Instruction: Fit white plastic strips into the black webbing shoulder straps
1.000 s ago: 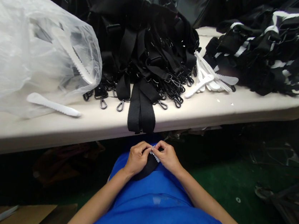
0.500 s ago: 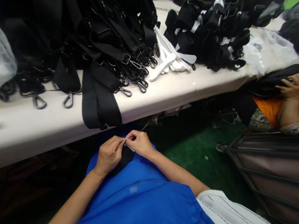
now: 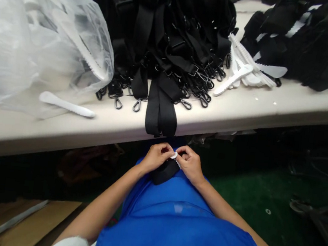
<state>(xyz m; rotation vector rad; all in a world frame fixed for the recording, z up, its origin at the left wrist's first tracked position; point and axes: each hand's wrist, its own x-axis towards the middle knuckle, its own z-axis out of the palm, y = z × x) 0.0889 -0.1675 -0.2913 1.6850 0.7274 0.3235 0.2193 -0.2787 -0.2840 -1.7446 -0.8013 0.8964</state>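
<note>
Over my lap, my left hand (image 3: 157, 157) and my right hand (image 3: 191, 165) face each other with their fingertips pinched together. Between them is a white toothed plastic strip (image 3: 174, 155), its rounded end showing at the fingertips and its toothed edge running under my right fingers. A bundle of black webbing strap (image 3: 164, 173) sits just below, against the strip; the strip's path around it is partly hidden. On the table edge in front hangs a folded black strap (image 3: 161, 116).
Black straps with metal snap hooks (image 3: 137, 105) pile up on the cream-covered table (image 3: 122, 128). Several white toothed strips (image 3: 240, 74) lie to the right, beside more black bundles (image 3: 310, 56). On the left are a clear plastic bag (image 3: 57, 40) and one loose strip (image 3: 67, 105). Cardboard (image 3: 37, 223) lies low left.
My view has swung left, bringing the plastic bag into view and leaving the co-worker outside it. The strip's white rounded end now shows between my fingertips.
</note>
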